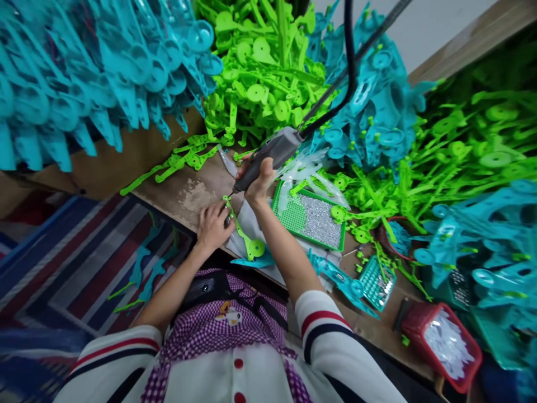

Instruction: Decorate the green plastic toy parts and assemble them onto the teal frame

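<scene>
In the head view, my right grip point(259, 182) is wrapped around a grey powered driver point(274, 151), its slim bit slanting down and left toward the left hand. My left grip point(213, 225) is closed over the upper part of a green lever point(253, 247), pressing it down at the front edge of the table point(168, 196). The relation I watch is bit to lever: the narrow far end lies right at the bit's tip, though I can't tell if they touch. From the right grip, the lever lies left and toward the body; its long axis runs from that end down and slightly right to the round disc. The left grip is nearer to it. The green tray point(290, 215) of small metal pieces sits beyond the right forearm. I can read no brand, label or writing anywhere, the driver's casing included.
</scene>
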The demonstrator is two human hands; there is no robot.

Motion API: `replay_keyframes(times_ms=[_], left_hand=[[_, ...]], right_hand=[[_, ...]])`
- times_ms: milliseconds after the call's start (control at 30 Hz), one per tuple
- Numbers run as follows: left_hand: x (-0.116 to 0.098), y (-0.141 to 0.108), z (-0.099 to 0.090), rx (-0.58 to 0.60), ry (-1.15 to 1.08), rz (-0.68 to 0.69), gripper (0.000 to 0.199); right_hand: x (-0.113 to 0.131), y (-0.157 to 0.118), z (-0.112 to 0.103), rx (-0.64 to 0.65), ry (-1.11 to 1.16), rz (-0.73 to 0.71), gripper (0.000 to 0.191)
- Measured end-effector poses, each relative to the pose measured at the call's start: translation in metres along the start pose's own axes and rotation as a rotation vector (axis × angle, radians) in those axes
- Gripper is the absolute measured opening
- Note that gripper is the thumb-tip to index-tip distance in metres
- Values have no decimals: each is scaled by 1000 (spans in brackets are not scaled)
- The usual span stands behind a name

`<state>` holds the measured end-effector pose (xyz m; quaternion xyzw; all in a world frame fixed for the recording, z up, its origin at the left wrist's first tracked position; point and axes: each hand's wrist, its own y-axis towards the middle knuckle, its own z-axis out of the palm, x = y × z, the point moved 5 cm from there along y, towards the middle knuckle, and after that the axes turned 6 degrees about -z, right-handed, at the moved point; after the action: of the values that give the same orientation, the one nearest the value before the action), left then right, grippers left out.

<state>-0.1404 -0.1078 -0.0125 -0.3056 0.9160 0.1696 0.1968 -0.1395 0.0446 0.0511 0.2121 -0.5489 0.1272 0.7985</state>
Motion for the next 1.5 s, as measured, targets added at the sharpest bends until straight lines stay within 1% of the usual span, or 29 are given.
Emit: replay_keyframes(times_ms=[100,267,467,567,633,733,867,933,1100,1167,1200,1267,1300,1367,1400,1433,1500], left_hand=[[-1,1,-1,30,-3,-3,24],[0,1,-2,41,-26,-8,23],[0,1,-1,53,-34,-2,24],[0,1,-1,53,-23,-6,22],[0,1,0,52,-15,-7,21],[0,0,1,54,-14,-6,25],[1,0,2,70,-27,-12,29],[0,-1,2,75,-28,-20,29],[-1,1,1,84,-24,-29,30],[0,3,1,76,-22,-26,28],[2,4,1,69,-21,-24,27],[4,3,-3,44,-32,-22,26],[4,0,-6,20,-51,-15,27],[-1,-13,-15,-32,-118,43,31],[-7,-23,-19,-51,-160,100,35],[-15,-34,-22,-42,-193,186,39],[-32,-56,-21,31,-211,370,44]], right_hand=[[-10,4,2,-2,12,11,66],[-22,6,1,28,-30,52,68],[-23,6,1,1,-7,32,67],[-22,4,3,23,-18,25,65],[-23,1,9,81,-37,33,62],[-27,-4,20,223,-96,31,57],[-30,-10,31,418,-143,-48,51],[-32,-12,32,468,-150,-78,49],[-37,-13,32,466,-140,-77,45],[-31,-10,33,425,-134,-57,45],[-25,-8,31,382,-129,-51,45],[-1,-2,19,254,-127,-64,45],[15,0,9,181,-142,-88,44],[50,4,-21,51,-199,-168,41],[66,5,-39,12,-237,-206,38],[79,6,-57,-8,-269,-231,36],[91,9,-95,-55,-300,-230,36]])
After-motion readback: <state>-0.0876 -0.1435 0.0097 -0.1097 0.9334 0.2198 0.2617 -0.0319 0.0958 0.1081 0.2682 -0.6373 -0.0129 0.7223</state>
